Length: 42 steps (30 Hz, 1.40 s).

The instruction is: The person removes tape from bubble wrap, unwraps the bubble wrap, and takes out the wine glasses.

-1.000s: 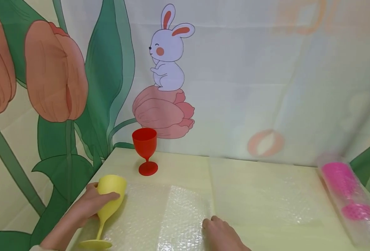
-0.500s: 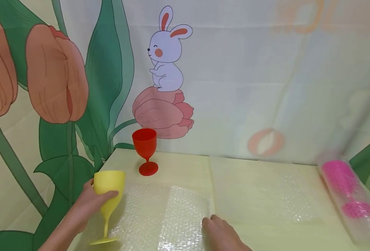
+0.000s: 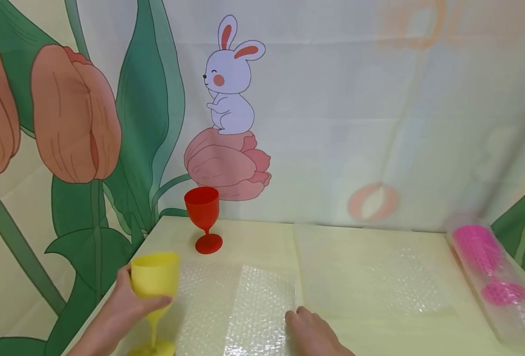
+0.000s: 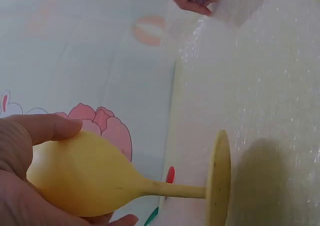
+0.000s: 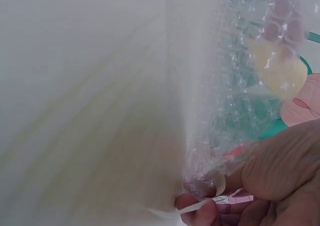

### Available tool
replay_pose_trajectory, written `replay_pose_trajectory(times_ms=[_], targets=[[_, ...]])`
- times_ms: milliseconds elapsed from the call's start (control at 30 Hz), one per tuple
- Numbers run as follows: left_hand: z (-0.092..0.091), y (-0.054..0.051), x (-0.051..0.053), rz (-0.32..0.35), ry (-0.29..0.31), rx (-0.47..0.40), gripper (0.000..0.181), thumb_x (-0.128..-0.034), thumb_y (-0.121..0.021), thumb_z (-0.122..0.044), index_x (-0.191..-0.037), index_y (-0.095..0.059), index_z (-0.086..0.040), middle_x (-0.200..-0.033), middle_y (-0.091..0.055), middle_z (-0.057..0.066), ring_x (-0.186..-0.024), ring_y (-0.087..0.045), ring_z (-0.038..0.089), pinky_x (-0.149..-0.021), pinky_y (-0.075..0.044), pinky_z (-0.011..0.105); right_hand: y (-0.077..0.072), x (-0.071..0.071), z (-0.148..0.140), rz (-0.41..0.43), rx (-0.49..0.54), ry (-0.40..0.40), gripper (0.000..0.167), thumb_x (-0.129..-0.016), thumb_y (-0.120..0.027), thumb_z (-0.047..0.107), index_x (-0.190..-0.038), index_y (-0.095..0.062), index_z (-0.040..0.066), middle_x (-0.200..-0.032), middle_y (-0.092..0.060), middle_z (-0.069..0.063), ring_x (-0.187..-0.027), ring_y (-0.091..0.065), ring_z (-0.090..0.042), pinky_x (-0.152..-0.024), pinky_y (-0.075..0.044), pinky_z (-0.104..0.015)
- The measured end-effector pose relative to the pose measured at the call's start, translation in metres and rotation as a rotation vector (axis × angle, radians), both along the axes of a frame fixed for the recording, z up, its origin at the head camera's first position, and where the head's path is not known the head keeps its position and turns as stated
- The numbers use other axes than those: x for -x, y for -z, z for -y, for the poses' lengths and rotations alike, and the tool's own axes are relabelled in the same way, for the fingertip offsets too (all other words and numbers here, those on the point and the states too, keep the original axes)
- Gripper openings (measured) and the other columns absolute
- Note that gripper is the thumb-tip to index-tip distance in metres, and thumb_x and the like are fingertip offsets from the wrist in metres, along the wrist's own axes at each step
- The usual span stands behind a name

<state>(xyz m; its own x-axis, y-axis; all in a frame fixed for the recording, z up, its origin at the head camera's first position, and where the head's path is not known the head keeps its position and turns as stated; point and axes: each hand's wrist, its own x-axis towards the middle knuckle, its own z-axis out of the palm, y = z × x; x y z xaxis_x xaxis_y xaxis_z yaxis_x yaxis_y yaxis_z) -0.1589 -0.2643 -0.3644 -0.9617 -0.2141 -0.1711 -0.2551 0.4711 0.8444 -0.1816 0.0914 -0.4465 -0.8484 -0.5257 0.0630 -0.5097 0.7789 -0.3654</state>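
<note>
My left hand (image 3: 126,309) grips a yellow plastic goblet (image 3: 155,277) round its bowl, thumb across the front. The goblet stands nearly upright over the left part of a bubble wrap sheet (image 3: 262,306). In the left wrist view its stem and round foot (image 4: 218,176) point right, with a shadow beyond; whether the foot touches the wrap I cannot tell. At the front middle, my right hand (image 3: 313,331) pinches the wrap's edge, and the right wrist view shows bubble wrap (image 5: 200,181) between thumb and fingers. Behind the left hand a red goblet (image 3: 202,207) stands upright on the table.
A pink goblet (image 3: 476,247) wrapped in bubble wrap lies along the table's right side. The pale yellow table (image 3: 253,237) ends at a hanging cloth (image 3: 324,123) printed with tulips and a rabbit. More clear wrap (image 3: 409,282) lies right of centre.
The yellow goblet has gone from tilted to nearly upright in my left hand, its foot shifting right. My right hand has stayed at the wrap's edge. The head view has shifted slightly.
</note>
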Motion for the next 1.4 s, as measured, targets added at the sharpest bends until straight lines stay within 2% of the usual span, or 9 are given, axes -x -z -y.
replay_pose_trajectory(times_ms=[100, 233, 367, 467, 667, 867, 1000, 1200, 1400], targets=[[-0.002, 0.002, -0.005, -0.009, 0.013, 0.012, 0.123, -0.0796, -0.088, -0.020, -0.154, 0.007, 0.005, -0.137, -0.035, 0.030, -0.115, -0.048, 0.040, -0.090, -0.043, 0.040, 0.001, 0.000, 0.001, -0.012, 0.001, -0.009, 0.045, -0.078, -0.089, 0.036, -0.086, -0.067, -0.003, -0.072, -0.054, -0.004, -0.061, -0.047, -0.010, -0.052, -0.047, -0.024], [-0.004, 0.000, -0.010, -0.013, 0.040, 0.005, 0.123, -0.0803, -0.088, -0.020, -0.153, 0.008, 0.005, -0.136, -0.036, 0.029, -0.114, -0.049, 0.038, -0.089, -0.044, 0.040, 0.003, 0.001, 0.002, -0.035, -0.009, -0.009, 0.045, -0.077, -0.089, 0.036, -0.085, -0.067, -0.002, -0.071, -0.054, -0.004, -0.060, -0.049, -0.011, -0.052, -0.048, -0.026], [-0.007, -0.005, -0.010, 0.009, 0.042, -0.015, 0.128, -0.0827, -0.088, -0.027, -0.156, 0.013, 0.002, -0.138, -0.035, 0.027, -0.117, -0.046, 0.039, -0.094, -0.042, 0.047, 0.003, 0.000, 0.003, -0.058, -0.010, -0.011, 0.033, -0.076, -0.087, 0.023, -0.083, -0.066, -0.002, -0.071, -0.053, -0.004, -0.060, -0.047, -0.011, -0.051, -0.047, -0.026], [-0.008, -0.005, -0.010, -0.001, 0.041, -0.015, 0.129, -0.0801, -0.091, -0.030, -0.158, 0.008, -0.001, -0.140, -0.037, 0.024, -0.119, -0.046, 0.038, -0.100, -0.041, 0.052, 0.003, 0.000, 0.004, -0.074, -0.015, -0.013, 0.025, -0.074, -0.085, 0.013, -0.083, -0.066, -0.001, -0.070, -0.053, -0.004, -0.059, -0.047, -0.011, -0.051, -0.047, -0.026], [-0.004, 0.007, -0.013, 0.007, 0.046, -0.007, 0.126, -0.0760, -0.094, -0.032, -0.155, -0.001, -0.002, -0.138, -0.040, 0.023, -0.116, -0.047, 0.037, -0.104, -0.040, 0.057, 0.004, -0.001, 0.004, -0.088, -0.023, -0.015, 0.029, -0.078, -0.086, 0.018, -0.083, -0.066, -0.002, -0.070, -0.053, -0.005, -0.059, -0.046, -0.010, -0.051, -0.046, -0.025], [-0.002, 0.013, -0.015, 0.041, 0.044, -0.045, 0.125, -0.0765, -0.094, -0.029, -0.153, 0.000, -0.002, -0.137, -0.040, 0.022, -0.116, -0.048, 0.036, -0.104, -0.041, 0.059, 0.005, -0.001, 0.005, -0.111, -0.051, -0.004, 0.020, -0.078, -0.083, 0.003, -0.084, -0.065, -0.002, -0.072, -0.055, -0.007, -0.060, -0.049, -0.013, -0.052, -0.049, -0.028], [-0.001, 0.015, -0.017, 0.060, 0.052, -0.078, 0.124, -0.0769, -0.093, -0.027, -0.153, 0.001, -0.002, -0.138, -0.039, 0.023, -0.115, -0.049, 0.036, -0.104, -0.042, 0.061, 0.005, -0.002, 0.004, -0.094, -0.048, -0.002, 0.023, -0.077, -0.085, 0.007, -0.085, -0.066, -0.002, -0.073, -0.055, -0.007, -0.060, -0.050, -0.014, -0.052, -0.050, -0.029], [0.004, 0.020, -0.023, 0.062, 0.065, -0.096, 0.124, -0.0765, -0.094, -0.025, -0.153, 0.001, -0.004, -0.140, -0.037, 0.021, -0.114, -0.050, 0.034, -0.101, -0.044, 0.055, 0.007, -0.002, 0.004, -0.099, -0.040, -0.006, 0.029, -0.077, -0.087, 0.014, -0.085, -0.064, -0.002, -0.073, -0.054, -0.007, -0.060, -0.050, -0.014, -0.051, -0.049, -0.030], [0.010, 0.027, -0.027, 0.063, 0.051, -0.096, 0.125, -0.0770, -0.093, -0.026, -0.153, 0.004, -0.004, -0.142, -0.035, 0.022, -0.114, -0.051, 0.033, -0.107, -0.041, 0.062, 0.004, -0.001, 0.004, -0.074, -0.035, -0.006, 0.033, -0.078, -0.088, 0.018, -0.085, -0.064, -0.003, -0.073, -0.054, -0.007, -0.060, -0.049, -0.013, -0.052, -0.049, -0.028]])
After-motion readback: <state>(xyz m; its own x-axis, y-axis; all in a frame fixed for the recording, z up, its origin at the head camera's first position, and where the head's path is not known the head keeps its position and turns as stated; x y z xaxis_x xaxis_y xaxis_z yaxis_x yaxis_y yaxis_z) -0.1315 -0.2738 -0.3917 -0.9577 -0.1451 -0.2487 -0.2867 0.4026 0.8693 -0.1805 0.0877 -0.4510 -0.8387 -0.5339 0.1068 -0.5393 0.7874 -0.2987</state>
